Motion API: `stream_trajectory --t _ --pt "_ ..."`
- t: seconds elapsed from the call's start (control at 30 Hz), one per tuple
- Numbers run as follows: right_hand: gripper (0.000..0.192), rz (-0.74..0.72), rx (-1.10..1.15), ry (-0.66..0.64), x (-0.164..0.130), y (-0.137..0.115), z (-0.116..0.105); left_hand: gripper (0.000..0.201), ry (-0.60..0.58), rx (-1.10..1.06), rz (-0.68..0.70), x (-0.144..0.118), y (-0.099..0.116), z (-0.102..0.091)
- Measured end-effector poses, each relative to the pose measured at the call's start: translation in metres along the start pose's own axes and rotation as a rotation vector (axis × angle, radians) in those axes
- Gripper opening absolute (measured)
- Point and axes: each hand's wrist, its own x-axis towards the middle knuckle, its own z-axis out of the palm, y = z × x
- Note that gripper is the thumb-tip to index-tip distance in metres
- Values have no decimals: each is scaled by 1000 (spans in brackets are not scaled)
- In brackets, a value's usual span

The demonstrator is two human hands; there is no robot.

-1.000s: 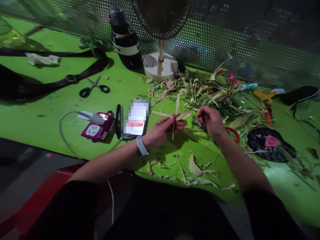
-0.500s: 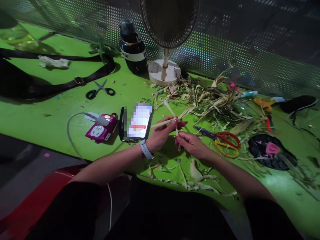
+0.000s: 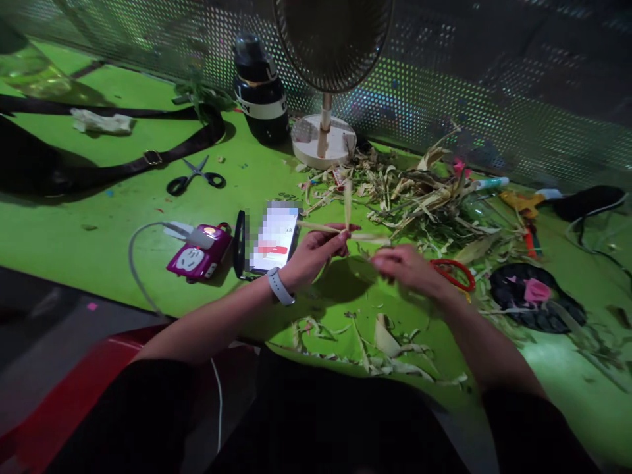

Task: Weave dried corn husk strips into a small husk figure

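My left hand (image 3: 316, 258), a pale watch on its wrist, pinches several crossed strips of dried corn husk (image 3: 348, 209) where they meet. One strip points up, one left across the hand, and one right toward my other hand. My right hand (image 3: 405, 268) is to the right of them, blurred by motion, its fingers curled; whether anything is in them I cannot make out. Behind that hand show the red and yellow handles of a pair of scissors (image 3: 454, 271), the blades hidden. A lit phone (image 3: 274, 240) leans beside my left hand.
A heap of husk scraps (image 3: 419, 191) lies beyond my hands, with more shreds (image 3: 388, 339) at the near edge. Around stand a fan (image 3: 323, 141), a dark bottle (image 3: 261, 99), a purple power socket (image 3: 197, 253), black scissors (image 3: 196, 174) and a black tray (image 3: 513, 299).
My right hand has moved away from my left, to the right and slightly up, over the red and yellow scissors. The husk strips have turned in my left hand.
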Motion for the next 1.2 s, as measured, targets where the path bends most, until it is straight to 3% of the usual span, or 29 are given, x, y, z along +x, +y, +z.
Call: stream_trajectory --t 0.07,0.1,0.2,0.27,0.33,0.43,0.57,0.67,0.77,0.83,1.03,1.2 --pt "45 -42 155 301 1 4 -17 35 -162 149 -58 -2 4 0" --pt "47 -57 214 350 2 5 -21 36 -240 238 -91 -4 5 1" --pt "48 45 198 168 7 3 -13 34 -337 348 -54 -9 8 5" --pt "53 28 169 68 9 -3 1 36 -367 370 -44 -9 7 6" --pt "54 -81 75 112 8 -10 13 37 -364 384 -40 -8 6 6" --pt "49 -253 -115 307 4 -14 23 34 -291 413 -15 -5 6 3" --pt "46 -247 -125 425 1 -10 26 33 -261 480 3 -4 9 0" --pt "51 -102 57 356 2 -4 23 35 -242 428 -54 -4 8 0" --pt "62 26 178 99 3 -2 12 38 -167 280 -114 -2 6 1" --pt "60 53 150 2 3 -3 5 39 -149 157 -153 -1 5 0" --pt "45 -43 -87 149 5 -5 1 42 -280 51 -310 -2 10 -2" --pt "45 -92 -150 161 6 -4 5 34 -378 121 -344 -5 15 1"
